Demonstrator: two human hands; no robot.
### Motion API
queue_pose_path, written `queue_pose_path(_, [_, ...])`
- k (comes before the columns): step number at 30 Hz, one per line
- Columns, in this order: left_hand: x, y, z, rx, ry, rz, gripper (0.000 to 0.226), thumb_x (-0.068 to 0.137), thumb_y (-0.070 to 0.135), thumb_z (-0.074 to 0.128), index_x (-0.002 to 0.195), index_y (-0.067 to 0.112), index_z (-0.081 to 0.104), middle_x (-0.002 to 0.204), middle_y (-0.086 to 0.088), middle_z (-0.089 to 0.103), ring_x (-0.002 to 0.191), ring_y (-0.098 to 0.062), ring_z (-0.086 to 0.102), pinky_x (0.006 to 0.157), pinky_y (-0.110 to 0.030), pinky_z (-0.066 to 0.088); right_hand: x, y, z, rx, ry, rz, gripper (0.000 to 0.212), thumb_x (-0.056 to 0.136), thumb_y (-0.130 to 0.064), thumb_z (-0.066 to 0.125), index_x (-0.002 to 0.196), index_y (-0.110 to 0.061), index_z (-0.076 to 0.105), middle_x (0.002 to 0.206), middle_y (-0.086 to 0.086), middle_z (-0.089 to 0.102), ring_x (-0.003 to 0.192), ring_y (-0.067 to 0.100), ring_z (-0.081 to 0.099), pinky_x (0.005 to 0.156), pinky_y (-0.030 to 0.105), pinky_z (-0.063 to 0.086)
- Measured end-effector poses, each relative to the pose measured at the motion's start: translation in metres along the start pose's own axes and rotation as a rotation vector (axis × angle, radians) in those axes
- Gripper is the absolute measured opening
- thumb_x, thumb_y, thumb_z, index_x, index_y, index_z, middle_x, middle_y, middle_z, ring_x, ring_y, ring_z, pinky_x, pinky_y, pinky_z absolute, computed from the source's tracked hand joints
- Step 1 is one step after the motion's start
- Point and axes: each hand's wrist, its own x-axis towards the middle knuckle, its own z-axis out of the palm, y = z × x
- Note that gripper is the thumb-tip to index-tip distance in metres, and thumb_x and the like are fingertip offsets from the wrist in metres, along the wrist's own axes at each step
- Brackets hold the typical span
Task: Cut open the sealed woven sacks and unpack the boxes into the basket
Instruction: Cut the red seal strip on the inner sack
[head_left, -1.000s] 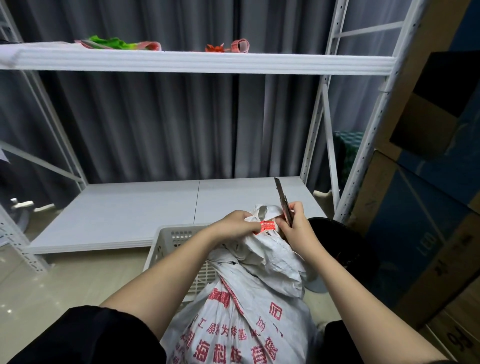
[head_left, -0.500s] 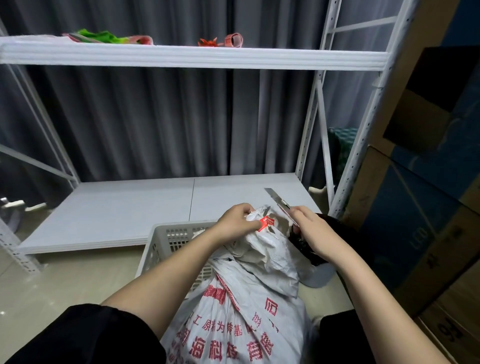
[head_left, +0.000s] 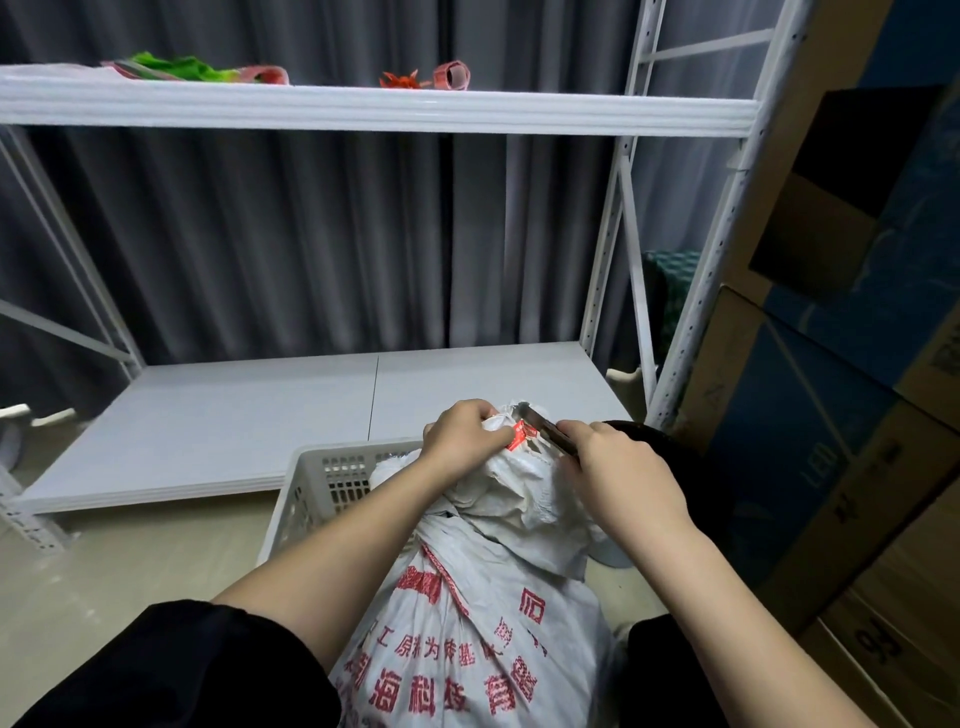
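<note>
A white woven sack (head_left: 483, 613) with red printed characters stands in front of me, its neck gathered and closed by a red seal tag (head_left: 521, 436). My left hand (head_left: 462, 434) grips the bunched top of the sack just left of the tag. My right hand (head_left: 621, 475) holds a utility knife (head_left: 545, 431), its blade lying nearly flat against the sack's neck beside the tag. A white perforated plastic basket (head_left: 322, 483) sits on the floor behind the sack, mostly hidden by it and my arms.
A white metal rack stands ahead with a low shelf (head_left: 260, 415) and an upper shelf (head_left: 363, 109) carrying coloured scraps. Stacked cardboard boxes (head_left: 841, 415) fill the right side. A dark round object (head_left: 670, 457) lies behind my right hand.
The knife has swung down from pointing upward to lying flat against the sack's neck at the red tag. My right hand moved with it; my left hand kept its grip.
</note>
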Motion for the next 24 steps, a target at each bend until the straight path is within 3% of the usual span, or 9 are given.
queue_pose_path(9, [-0.002, 0.004, 0.002, 0.070, 0.018, 0.030, 0.012, 0.079, 0.037, 0.064, 0.079, 0.026, 0.058, 0.082, 0.005, 0.063, 0.097, -0.024, 0.061, 0.086, -0.032, 0.039, -0.002, -0.004, 0.000, -0.078, 0.019, -0.012, 0.025, 0.095, -0.018, 0.043, 0.118, -0.021, 0.051, 0.102, 0.005, 0.059, 0.087, 0.033, 0.064, 0.057, 0.032, 0.036])
queue_pose_path(24, [-0.006, 0.007, 0.011, 0.118, 0.073, 0.151, 0.019, 0.081, 0.040, 0.061, 0.092, 0.025, 0.066, 0.094, 0.003, 0.071, 0.099, -0.021, 0.062, 0.091, -0.033, 0.036, -0.002, -0.016, -0.003, -0.187, -0.026, -0.009, 0.030, 0.096, -0.010, 0.039, 0.124, -0.014, 0.047, 0.114, 0.007, 0.056, 0.098, 0.031, 0.065, 0.061, 0.033, 0.031])
